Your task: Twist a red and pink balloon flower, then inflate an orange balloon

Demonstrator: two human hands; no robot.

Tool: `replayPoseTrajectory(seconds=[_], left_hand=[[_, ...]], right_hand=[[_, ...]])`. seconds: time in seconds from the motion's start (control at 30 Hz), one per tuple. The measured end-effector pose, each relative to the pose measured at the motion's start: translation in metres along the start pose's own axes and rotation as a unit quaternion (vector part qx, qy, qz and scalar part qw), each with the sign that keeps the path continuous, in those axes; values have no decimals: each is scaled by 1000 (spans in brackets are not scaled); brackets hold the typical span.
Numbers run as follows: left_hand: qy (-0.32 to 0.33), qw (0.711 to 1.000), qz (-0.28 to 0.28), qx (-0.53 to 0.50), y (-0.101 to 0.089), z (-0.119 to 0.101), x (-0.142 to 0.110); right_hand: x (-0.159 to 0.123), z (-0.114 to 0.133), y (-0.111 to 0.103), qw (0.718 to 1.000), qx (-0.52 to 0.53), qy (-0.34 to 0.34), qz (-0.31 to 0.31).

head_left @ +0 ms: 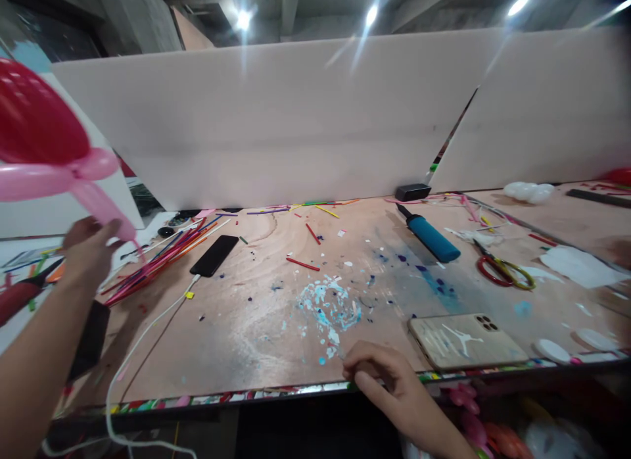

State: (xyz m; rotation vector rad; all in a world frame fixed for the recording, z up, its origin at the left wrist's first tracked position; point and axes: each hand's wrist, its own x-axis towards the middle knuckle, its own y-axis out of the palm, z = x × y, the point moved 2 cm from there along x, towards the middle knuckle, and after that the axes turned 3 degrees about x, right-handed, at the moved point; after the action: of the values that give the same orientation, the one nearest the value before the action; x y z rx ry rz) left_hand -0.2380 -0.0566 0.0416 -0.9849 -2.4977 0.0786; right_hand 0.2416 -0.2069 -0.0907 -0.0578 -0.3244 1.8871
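Note:
My left hand [89, 252] is raised at the left and grips the tail of a pink and red balloon figure [44, 153], whose red round part fills the upper left corner. My right hand [389, 383] rests at the near edge of the wooden table [256, 327], fingers curled together in a pinch; whether anything is between them I cannot make out. A phone in a beige case [466, 340] lies just right of that hand. Flecks of blue and white paint [328, 308] mark the wood above it.
A black phone [214, 255] with a white cable [148, 334] lies left of centre beside a bundle of long uninflated balloons [158, 262]. A blue balloon pump [431, 239], scissors [505, 271], and white balloons [530, 193] lie right. White foam boards [276, 123] wall the back.

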Motion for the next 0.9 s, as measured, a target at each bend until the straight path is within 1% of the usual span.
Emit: replayPoseTrajectory(seconds=[0.03,0.07,0.13,0.2,0.27,0.3,0.37,0.43,0.5,0.57,0.63,0.67,0.7,0.77,0.83,0.9], left_hand=[[-12,996,2,-86,16,5,1],[-17,988,57,-142,36,7,-1],[-21,969,122,-216,74,4,-14],[-32,940,203,-274,108,-9,-38],[-32,912,256,-319,136,-26,-66],[-37,901,285,-325,148,-34,-81],[-44,880,338,-331,170,-48,-109],[-53,847,404,-341,191,-55,-136],[-58,804,474,-354,209,-58,-160],[-50,760,539,-361,225,-57,-181],[-38,722,594,-353,240,-54,-197],[-38,711,612,-344,247,-53,-204],[-41,707,623,-333,255,-52,-208],[-49,711,627,-313,270,-51,-214],[-46,724,623,-294,284,-54,-217],[-35,743,609,-273,295,-56,-217]], right_hand=[[2,6,0,1000,-11,-19,17],[5,13,-2,998,-29,-39,35],[15,27,-7,993,-73,-69,62],[32,37,-14,989,-107,-83,62],[54,43,-23,987,-126,-95,38],[67,45,-27,986,-126,-104,21],[94,43,-35,989,-93,-111,-7],[121,37,-42,990,-56,-115,-51],[144,29,-49,990,-14,-115,-78],[160,23,-57,988,36,-124,-87],[167,18,-66,983,65,-146,-85],[168,17,-71,981,69,-155,-90],[168,14,-76,980,67,-158,-97],[166,8,-84,982,54,-142,-108],[166,0,-91,987,44,-117,-104],[170,-10,-99,987,47,-104,-109]])
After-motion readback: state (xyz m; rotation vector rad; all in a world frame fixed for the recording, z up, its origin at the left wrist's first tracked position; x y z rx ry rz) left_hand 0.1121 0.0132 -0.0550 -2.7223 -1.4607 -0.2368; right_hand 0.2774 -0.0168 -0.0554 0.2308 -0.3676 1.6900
